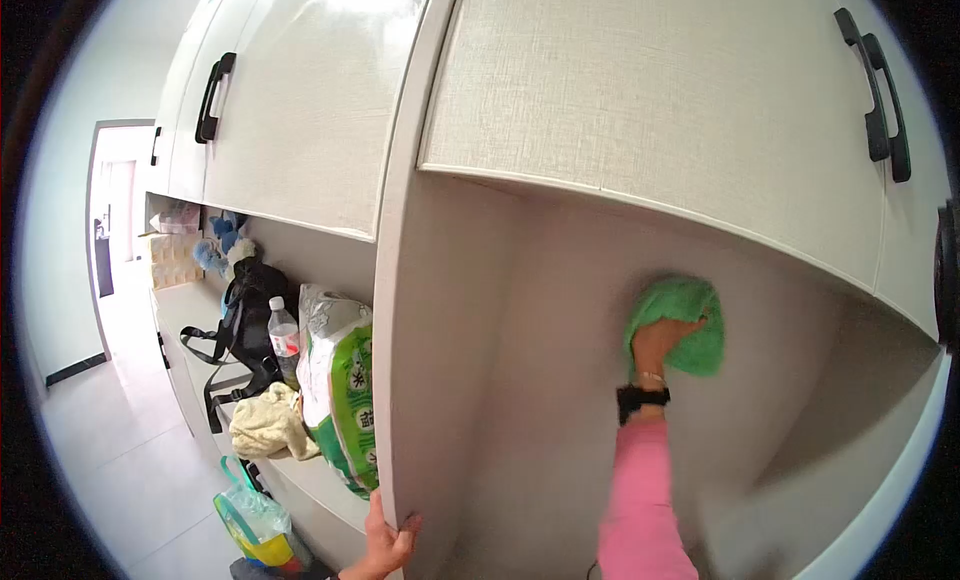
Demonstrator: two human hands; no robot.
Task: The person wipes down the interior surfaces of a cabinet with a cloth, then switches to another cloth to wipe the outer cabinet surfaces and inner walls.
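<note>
A green cloth [700, 352] lies against the back wall of the cabinet's open recess [570, 290], pressed there by my right hand [660, 342]. My fingers are partly hidden by the cloth's folds. A black band [643, 402] is on that wrist, below a pink sleeve's [645, 500] far end. Low in the view, my left hand [388, 542] grips the front edge of the upright cabinet panel [398, 380], with fingers on one side and thumb on the other. A green and white rice bag [340, 390] stands just left of this panel.
On the left shelf are a clear bottle [284, 335], a black backpack [250, 305], a cream cloth [268, 422] and blue plush toys [225, 242]. A plastic bag [255, 520] is below. Cabinet doors [640, 80] with black handles [868, 90] overhang the recess.
</note>
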